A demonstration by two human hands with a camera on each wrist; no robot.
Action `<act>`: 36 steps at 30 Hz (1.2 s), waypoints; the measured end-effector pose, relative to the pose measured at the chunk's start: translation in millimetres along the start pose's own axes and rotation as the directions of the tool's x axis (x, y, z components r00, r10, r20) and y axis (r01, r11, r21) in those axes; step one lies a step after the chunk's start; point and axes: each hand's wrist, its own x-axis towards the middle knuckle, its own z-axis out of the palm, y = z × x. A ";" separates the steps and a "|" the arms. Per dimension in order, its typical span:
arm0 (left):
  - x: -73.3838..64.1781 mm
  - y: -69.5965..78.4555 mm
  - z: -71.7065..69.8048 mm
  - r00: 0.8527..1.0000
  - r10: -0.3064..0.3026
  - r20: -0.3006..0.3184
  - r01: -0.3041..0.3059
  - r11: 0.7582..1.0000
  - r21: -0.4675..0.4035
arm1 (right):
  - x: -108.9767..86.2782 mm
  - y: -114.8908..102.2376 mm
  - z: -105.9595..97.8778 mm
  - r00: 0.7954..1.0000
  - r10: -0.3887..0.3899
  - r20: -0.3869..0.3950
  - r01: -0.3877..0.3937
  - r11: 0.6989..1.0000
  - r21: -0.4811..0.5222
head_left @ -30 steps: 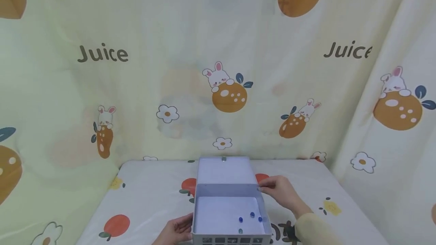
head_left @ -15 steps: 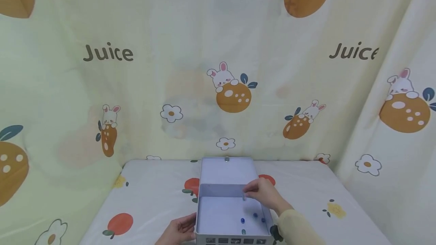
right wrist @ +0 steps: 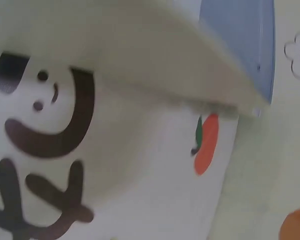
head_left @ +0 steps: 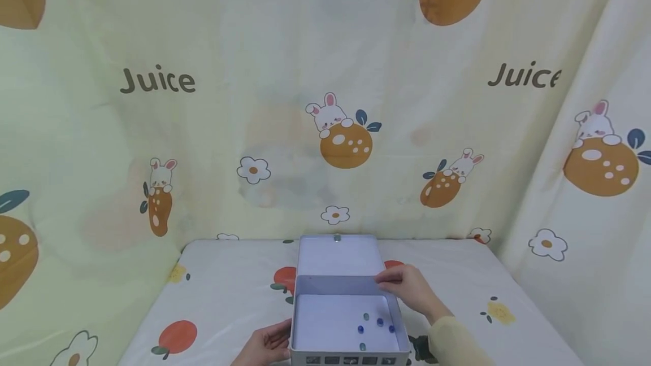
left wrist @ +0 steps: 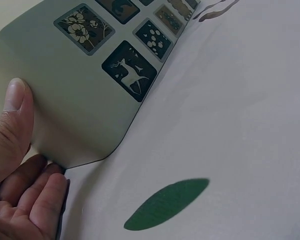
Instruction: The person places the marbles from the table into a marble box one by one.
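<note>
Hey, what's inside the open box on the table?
The box holds three small blue beads and two greenish beads, lying toward its right side. The right hand covers part of the back right corner, and the front wall hides its own inner face.

Fruit-print table (head_left: 229, 275); open box (head_left: 325, 321) atop

A pale rectangular box (head_left: 320, 323) with small dark pictures (left wrist: 129, 71) on its outside stands open on the tabletop (head_left: 229, 287), lid (head_left: 338, 257) back toward the far edge. Three blue beads (head_left: 380, 322) and two green beads (head_left: 366, 317) lie inside, toward its right edge.
</note>
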 end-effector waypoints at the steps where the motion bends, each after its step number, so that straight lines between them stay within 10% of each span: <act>1: -0.1 0.4 0.0 1.000 -0.008 -0.007 0.008 1.000 -0.003 | -2.1 3.2 -3.5 1.000 0.013 -0.007 -0.013 1.000 0.014; 22: -1.6 2.2 -6.4 0.999 -0.035 -0.027 0.035 0.999 -0.009 | -80.0 137.3 -72.8 0.928 0.338 -0.156 -0.353 0.932 -0.079; 36: 1.8 -4.2 -3.4 1.000 -0.021 0.010 0.021 1.000 -0.011 | -54.7 148.8 -67.7 0.932 0.348 -0.100 -0.362 0.908 -0.213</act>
